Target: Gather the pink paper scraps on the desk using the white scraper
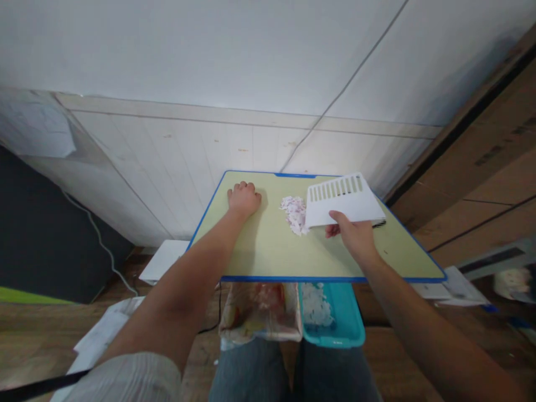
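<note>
My left hand (244, 199) rests knuckles-up on the left part of a pale yellow, blue-edged tabletop (268, 251). Its fingers curl under, so whatever lies beneath them, if anything, is hidden. On the right side, my right hand (354, 234) grips the near edge of a white flat panel (343, 206), thumb on top and fingers underneath. A row of slots runs along the panel's far edge, and something dark shows under its right corner. Touching or close to the panel's left edge is a loose pile of small whitish-pink scraps (295, 214).
Below the table's front edge, above my knees, sit a turquoise bin (349, 315) holding white scraps and a plastic-lined box (259, 332). A white wall (188, 151) stands behind the table. Large brown cartons (481, 184) rise at the right. A grey cable (343, 86) runs down the wall.
</note>
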